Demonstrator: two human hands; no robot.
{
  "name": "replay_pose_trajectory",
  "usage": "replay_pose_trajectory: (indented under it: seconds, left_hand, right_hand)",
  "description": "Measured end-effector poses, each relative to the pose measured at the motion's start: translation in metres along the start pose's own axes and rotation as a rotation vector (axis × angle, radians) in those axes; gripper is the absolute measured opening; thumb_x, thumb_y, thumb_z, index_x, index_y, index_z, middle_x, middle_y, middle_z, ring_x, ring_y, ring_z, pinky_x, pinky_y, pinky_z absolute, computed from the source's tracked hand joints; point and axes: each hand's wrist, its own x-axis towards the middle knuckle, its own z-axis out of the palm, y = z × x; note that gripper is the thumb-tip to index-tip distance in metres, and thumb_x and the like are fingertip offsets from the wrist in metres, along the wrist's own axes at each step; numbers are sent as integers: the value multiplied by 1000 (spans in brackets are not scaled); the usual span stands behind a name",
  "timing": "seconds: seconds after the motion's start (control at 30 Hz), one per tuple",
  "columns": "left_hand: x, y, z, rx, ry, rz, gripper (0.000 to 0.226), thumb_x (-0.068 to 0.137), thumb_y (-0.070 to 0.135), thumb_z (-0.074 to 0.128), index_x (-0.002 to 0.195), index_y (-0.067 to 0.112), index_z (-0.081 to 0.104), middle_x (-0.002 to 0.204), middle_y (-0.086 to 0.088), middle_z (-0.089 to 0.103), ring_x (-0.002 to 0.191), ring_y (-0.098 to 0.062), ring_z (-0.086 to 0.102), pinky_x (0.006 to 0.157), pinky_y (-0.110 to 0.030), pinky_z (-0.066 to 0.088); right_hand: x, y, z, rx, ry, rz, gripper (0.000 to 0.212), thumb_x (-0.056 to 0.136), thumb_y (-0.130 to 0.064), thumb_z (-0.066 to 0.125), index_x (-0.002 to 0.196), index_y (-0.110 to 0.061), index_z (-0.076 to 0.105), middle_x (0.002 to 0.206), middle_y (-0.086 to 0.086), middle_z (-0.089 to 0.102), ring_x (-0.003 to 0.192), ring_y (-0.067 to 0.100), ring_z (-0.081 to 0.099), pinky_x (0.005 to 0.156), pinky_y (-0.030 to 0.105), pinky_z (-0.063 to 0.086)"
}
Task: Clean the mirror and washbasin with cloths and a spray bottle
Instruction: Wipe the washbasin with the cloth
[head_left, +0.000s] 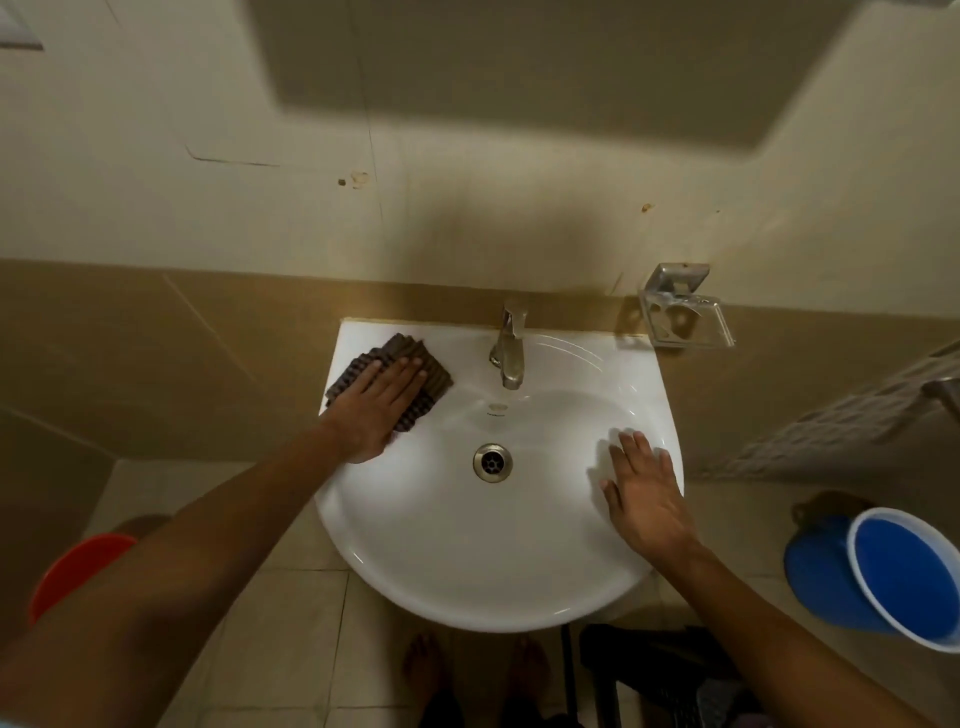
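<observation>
A white washbasin (467, 561) hangs on the tiled wall, with a metal tap (509, 353) at its back and a drain (492, 462) in the middle. A dark ribbed cloth (400, 353) lies on the basin's back left ledge. My left hand (376, 405) presses flat on the cloth with straight fingers. My right hand (641, 493) rests flat on the basin's right rim, fingers straight, holding nothing. No mirror or spray bottle is in view.
A clear soap dish (685, 317) is fixed to the wall right of the tap. A blue bucket (893, 582) stands on the floor at the right, an orange bucket (78, 566) at the left. Bare feet (478, 670) stand below the basin beside a dark object.
</observation>
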Motion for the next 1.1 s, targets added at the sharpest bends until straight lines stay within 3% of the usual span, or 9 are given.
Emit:
replay_pose_trajectory:
  seconds: [0.1, 0.17, 0.23, 0.3, 0.47, 0.7, 0.87, 1.1]
  left_hand:
    - [-26, 5, -4, -48, -52, -55, 79, 87, 43, 37, 152, 4, 15, 158, -19, 26, 150, -27, 7, 118, -52, 21]
    - [-45, 17, 4, 6, -127, -12, 72, 92, 42, 24, 152, 4, 11, 160, -17, 23, 149, -29, 16, 121, -52, 14]
    - [-59, 38, -1, 73, -317, 30, 66, 99, 42, 16, 154, 6, 9, 162, -12, 16, 151, -26, 10, 122, -47, -2]
    - [-62, 59, -12, 25, -473, -31, 65, 101, 45, 17, 155, 10, 13, 163, -7, 17, 151, -22, 8, 122, -44, -4]
    - [-61, 119, -16, -345, -600, -184, 70, 100, 50, 20, 156, 11, 4, 165, -7, 2, 151, -21, -4, 121, -43, -8]
    - [-16, 223, -39, -753, -751, -179, 78, 101, 50, 28, 154, 8, -11, 162, -11, -18, 149, -23, -19, 119, -45, -12]
    - [29, 273, -57, -922, -720, -224, 77, 102, 48, 28, 154, 9, -13, 161, -10, -24, 148, -22, -21, 119, -43, -11]
    - [68, 306, -68, -1102, -566, -229, 73, 103, 44, 29, 154, 16, -15, 161, -4, -22, 149, -16, -19, 118, -40, -13]
  right_hand:
    - [6, 13, -1, -32, -3, -25, 61, 96, -35, 24, 148, -4, 33, 158, 16, 25, 149, 32, 15, 118, 49, 6]
    - [10, 22, -2, -69, -7, -36, 56, 99, -31, 30, 147, -3, 35, 158, 17, 24, 149, 32, 13, 118, 50, 6]
    - [13, 33, -1, -94, -48, -48, 54, 101, -27, 37, 148, -2, 31, 160, 16, 19, 150, 30, 7, 120, 51, 6]
    - [16, 43, -1, -89, -72, -60, 56, 100, -26, 41, 149, -2, 30, 161, 15, 16, 150, 28, 4, 121, 52, 10]
    - [14, 53, 4, -57, -59, -97, 55, 98, -25, 48, 146, -1, 37, 160, 15, 20, 150, 29, 10, 120, 52, 16]
    - [13, 59, 11, 26, -22, -104, 58, 99, -35, 23, 148, -5, 34, 161, 12, 15, 151, 25, 4, 122, 49, 6]
    - [14, 59, 16, 99, 32, -119, 70, 94, -40, 7, 146, -6, 38, 161, 11, 18, 150, 23, 5, 122, 50, 5]
    - [13, 63, 19, 189, 87, -125, 61, 98, -35, 12, 144, -7, 42, 159, 8, 25, 150, 20, 8, 122, 45, 3]
